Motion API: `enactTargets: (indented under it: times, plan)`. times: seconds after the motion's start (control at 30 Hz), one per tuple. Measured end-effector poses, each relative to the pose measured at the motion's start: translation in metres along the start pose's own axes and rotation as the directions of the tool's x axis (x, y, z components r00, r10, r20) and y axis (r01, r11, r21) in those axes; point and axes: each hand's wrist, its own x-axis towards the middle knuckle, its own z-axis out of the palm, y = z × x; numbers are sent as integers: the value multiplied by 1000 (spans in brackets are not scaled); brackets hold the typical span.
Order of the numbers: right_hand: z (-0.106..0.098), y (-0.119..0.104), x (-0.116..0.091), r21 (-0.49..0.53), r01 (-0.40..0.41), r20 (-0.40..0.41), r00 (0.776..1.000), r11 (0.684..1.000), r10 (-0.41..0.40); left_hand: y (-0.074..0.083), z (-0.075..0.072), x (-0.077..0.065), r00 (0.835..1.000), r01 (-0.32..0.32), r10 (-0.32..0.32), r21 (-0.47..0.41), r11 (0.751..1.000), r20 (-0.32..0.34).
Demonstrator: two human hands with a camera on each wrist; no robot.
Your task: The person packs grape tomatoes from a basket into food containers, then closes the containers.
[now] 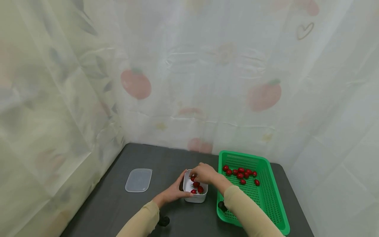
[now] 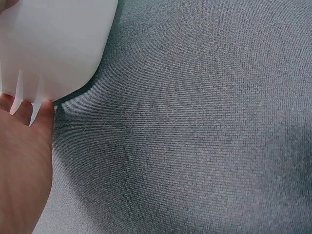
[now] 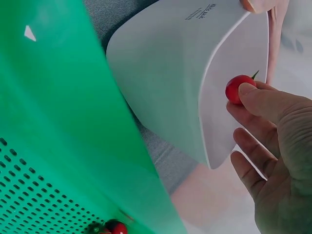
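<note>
A white square container (image 1: 193, 199) stands on the dark table, with several red cherry tomatoes (image 1: 200, 190) inside. My left hand (image 1: 173, 192) grips it, the thumb at its near side and the fingers along its left wall. In the left wrist view, the fingertips of that hand press against the white wall. Over the container's opening, my right hand (image 1: 204, 173) pinches a cherry tomato (image 3: 234, 89) with a green stem between thumb and index finger. The other fingers of that hand are loosely bent in the right wrist view.
A green perforated basket (image 1: 267, 204) stands to the right, close beside the container, with several cherry tomatoes (image 1: 240, 175) towards its far end. A translucent lid (image 1: 138, 180) lies on the table at the left. Printed curtains (image 1: 201, 82) hang behind and beside the table.
</note>
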Motion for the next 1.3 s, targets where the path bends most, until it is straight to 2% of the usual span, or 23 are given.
enactTargets:
  times: [0.27,0.43,0.6,0.83,1.03,1.3]
  plan:
    - [-1,3,-5,-10,-11,-9,1000,1000,11,2,-1,0,1000,4,-4,18,1000,-8]
    - [-9,9,-13,3,6,-32,999,1000,-6,4,0,0,1000,-7,7,-4,1000,3]
    - [-24,17,-28,22,28,-74,997,999,-27,4,1,0,1000,-2,2,-16,1000,0]
    - [-41,34,-51,27,7,-125,992,1000,-4,3,1,1,999,5,-5,6,1000,-36]
    - [-48,52,-71,56,-26,-139,990,998,34,0,-1,2,999,8,-5,44,999,-51]
    - [-51,78,-93,26,-56,-177,982,998,60,0,-1,0,999,6,-4,55,998,-49]
